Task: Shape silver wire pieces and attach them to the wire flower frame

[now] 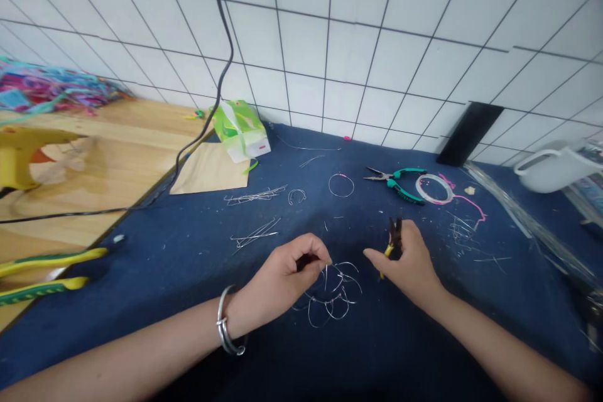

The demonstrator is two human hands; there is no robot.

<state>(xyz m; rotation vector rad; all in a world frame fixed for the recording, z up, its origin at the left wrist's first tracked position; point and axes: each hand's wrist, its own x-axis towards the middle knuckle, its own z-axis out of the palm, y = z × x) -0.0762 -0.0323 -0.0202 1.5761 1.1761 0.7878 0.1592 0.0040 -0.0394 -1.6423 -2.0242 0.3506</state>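
My left hand (294, 267), with a silver bangle at its wrist, pinches the edge of a wire flower shape (332, 298) made of thin looped petals. My right hand (409, 264) is closed around a small pair of pliers (393, 239) with dark jaws and yellow handles; its palm hides part of them. The pliers are apart from the wire shape, to its right. Beyond the hands lie a plain wire ring (341, 195) and a smaller curled wire piece (296, 196). Bent wire lengths (257, 232) rest to the left of them.
Teal needle-nose pliers (398, 183) lie near a white spool ring (433, 189) with pink cord. Wire scraps (461, 229) are scattered at right. A white mug (556, 166) stands far right. On the left are yellow-green handles (51, 270), a yellow glue gun (32, 154) and a black cable (221, 75).
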